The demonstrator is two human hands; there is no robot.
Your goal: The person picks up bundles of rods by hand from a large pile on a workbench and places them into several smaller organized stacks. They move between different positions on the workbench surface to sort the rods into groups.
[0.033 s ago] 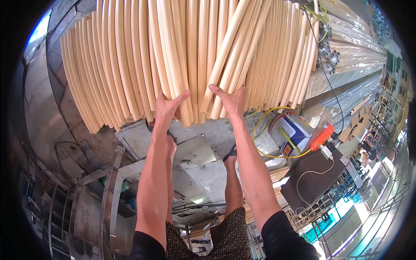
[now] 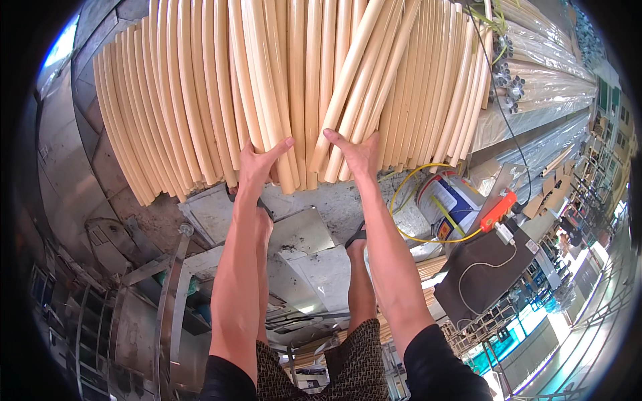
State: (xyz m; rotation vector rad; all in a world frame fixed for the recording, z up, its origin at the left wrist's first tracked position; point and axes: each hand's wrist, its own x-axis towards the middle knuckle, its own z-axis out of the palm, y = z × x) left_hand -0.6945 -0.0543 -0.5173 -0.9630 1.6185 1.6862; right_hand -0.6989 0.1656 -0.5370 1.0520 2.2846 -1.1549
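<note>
A wide layer of long, glossy, pale wood-coloured poles lies side by side in front of me, near ends toward my feet. My left hand is closed round the ends of a few poles left of the middle, thumb on top. To its right, my right hand grips another bunch of poles, which slants up to the right across the layer. Its thumb also rests on top. The fingers of both hands are mostly hidden beneath the poles.
Right of my arm stands a bucket, with a yellow cable and an orange power strip beside it. Plastic-wrapped bundles lie at far right. Metal sheets cover the ground by my feet; a metal frame stands left.
</note>
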